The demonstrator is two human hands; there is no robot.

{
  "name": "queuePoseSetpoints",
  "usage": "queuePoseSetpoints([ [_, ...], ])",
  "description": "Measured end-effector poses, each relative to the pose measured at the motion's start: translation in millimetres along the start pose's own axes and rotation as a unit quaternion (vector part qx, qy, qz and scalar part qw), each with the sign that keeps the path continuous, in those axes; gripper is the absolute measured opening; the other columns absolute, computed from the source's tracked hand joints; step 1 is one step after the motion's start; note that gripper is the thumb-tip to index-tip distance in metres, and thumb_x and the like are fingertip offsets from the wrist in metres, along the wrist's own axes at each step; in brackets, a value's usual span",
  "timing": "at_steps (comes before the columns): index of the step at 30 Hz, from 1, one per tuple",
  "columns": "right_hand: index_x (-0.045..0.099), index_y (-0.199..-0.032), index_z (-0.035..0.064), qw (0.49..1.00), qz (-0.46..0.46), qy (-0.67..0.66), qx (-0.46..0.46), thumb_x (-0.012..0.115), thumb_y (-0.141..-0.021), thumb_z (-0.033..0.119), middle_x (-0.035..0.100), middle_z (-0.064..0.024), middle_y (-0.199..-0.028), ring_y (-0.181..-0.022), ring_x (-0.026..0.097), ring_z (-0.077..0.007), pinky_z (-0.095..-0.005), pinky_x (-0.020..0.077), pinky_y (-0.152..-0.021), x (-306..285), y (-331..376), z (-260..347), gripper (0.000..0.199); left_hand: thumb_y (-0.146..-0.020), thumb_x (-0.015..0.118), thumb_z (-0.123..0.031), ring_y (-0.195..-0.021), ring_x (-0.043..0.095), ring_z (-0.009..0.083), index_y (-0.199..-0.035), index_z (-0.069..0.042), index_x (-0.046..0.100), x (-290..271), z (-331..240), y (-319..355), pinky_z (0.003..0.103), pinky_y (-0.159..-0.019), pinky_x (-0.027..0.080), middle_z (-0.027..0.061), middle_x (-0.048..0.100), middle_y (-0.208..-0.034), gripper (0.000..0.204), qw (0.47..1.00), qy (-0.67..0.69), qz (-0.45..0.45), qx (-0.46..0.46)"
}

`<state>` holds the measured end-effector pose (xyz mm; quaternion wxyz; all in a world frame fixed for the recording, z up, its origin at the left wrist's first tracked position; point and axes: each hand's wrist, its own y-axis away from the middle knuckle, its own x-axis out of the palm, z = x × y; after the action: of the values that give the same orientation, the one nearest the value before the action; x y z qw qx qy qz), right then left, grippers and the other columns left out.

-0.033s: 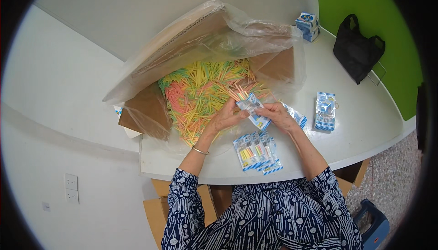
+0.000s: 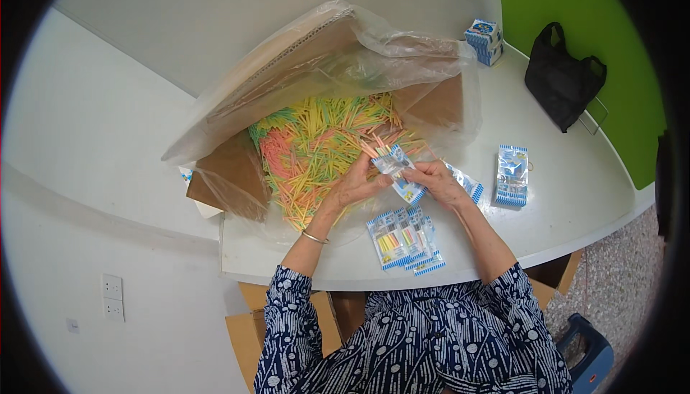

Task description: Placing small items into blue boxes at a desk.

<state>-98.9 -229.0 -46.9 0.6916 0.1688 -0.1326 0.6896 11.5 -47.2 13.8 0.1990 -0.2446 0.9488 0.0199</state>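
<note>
Between both hands is a small blue-and-white packet, tilted, with pastel sticks poking out of its upper end. My left hand grips its left side, the thumb lying on the front and the fingers partly hidden behind. My right hand pinches the other side. Below them on the table, several filled packets lie overlapped, coloured sticks showing through their windows. Just beyond the hands, a cardboard box lined with clear plastic holds a large heap of yellow, green and pink sticks.
More flat packets lie partly behind my right hand. A bundle of packets rests on the white table to the right. Small stacked boxes and a black bag stand at the back right. Cardboard boxes sit under the table edge.
</note>
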Motion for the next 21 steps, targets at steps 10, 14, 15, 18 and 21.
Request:
queuePoseSetpoints([
  [10, 0.066, -0.107, -0.0004, 0.999, 0.003, 0.04, -0.025, 0.062, -0.089, 0.022, 0.067, -0.0013, -0.094, -0.084, 0.057, -0.0062, -0.0213, 0.0442, -0.078, -1, -1, 2, 0.029, -0.081, 0.071, -0.016, -0.109, 0.053, 0.0154, -0.131, -0.005, 0.04, 1, -14, -5, 0.032, -0.094, 0.043, 0.0052, 0.054, -0.117, 0.06, 1.0, -0.024, -0.018, 0.005],
  [14, 0.065, -0.108, 0.0003, 0.998, 0.027, 0.056, -0.027, 0.065, -0.087, 0.025, 0.067, -0.002, -0.095, -0.085, 0.059, -0.0073, -0.0224, 0.0452, -0.077, 5, 2, 10, 0.032, -0.083, 0.066, -0.014, -0.094, 0.059, 0.0141, -0.123, -0.003, 0.048, 5, -13, -8, 0.028, -0.082, 0.048, 0.0092, 0.06, -0.109, 0.046, 0.999, -0.01, -0.048, -0.01],
  [15, 0.065, -0.108, 0.0003, 0.998, 0.027, 0.055, -0.026, 0.065, -0.087, 0.025, 0.067, -0.002, -0.095, -0.085, 0.059, -0.0073, -0.0224, 0.0452, -0.077, 6, 3, 10, 0.032, -0.083, 0.066, -0.014, -0.093, 0.058, 0.0129, -0.12, -0.002, 0.049, 6, -14, -9, 0.027, -0.08, 0.049, 0.008, 0.06, -0.106, 0.043, 0.998, -0.02, -0.05, -0.028],
  [18, 0.065, -0.107, 0.0005, 0.998, 0.04, 0.039, -0.017, 0.067, -0.086, 0.023, 0.067, -0.0028, -0.096, -0.087, 0.059, -0.0077, -0.0228, 0.0459, -0.078, 7, 5, 12, 0.031, -0.083, 0.065, -0.01, -0.092, 0.056, 0.0097, -0.116, -0.002, 0.05, 13, -22, -11, 0.025, -0.077, 0.048, 0.0052, 0.059, -0.103, 0.037, 0.997, -0.02, -0.055, -0.043],
  [21, 0.066, -0.104, 0.0003, 0.998, 0.054, 0.043, 0.009, 0.069, -0.084, 0.022, 0.067, -0.0032, -0.093, -0.085, 0.06, -0.0073, -0.0233, 0.0465, -0.076, 6, 6, 13, 0.029, -0.084, 0.065, -0.008, -0.092, 0.055, 0.0077, -0.114, -0.003, 0.05, 19, -22, -12, 0.023, -0.078, 0.048, 0.0035, 0.058, -0.103, 0.033, 0.997, 0.002, -0.07, -0.021],
])
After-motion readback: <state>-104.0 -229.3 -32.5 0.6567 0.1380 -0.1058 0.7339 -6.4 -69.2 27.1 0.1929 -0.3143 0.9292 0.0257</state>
